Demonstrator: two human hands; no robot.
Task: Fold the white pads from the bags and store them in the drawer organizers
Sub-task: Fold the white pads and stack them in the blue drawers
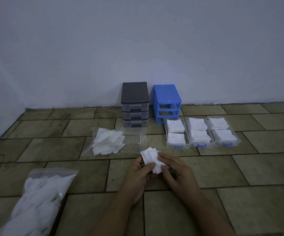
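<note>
Pad is sitting between your hands just above the floor, left hand and right hand both pinching it, while the filled drawers are lying far-right, nearer your right hand.

Bare corner of a home interior, floor used as the work surface.
Setting shown by: tiled floor of olive-brown rectangular slabs with dark grout, met by a plain pale wall with a chipped lower edge; light dim. Beyond the fingers, against the wall, stand household plastic drawer units, one grey-topped with clear drawers, one blue frame just beside it. No furniture or bench shows; everything sits directly on the tiles.
</note>
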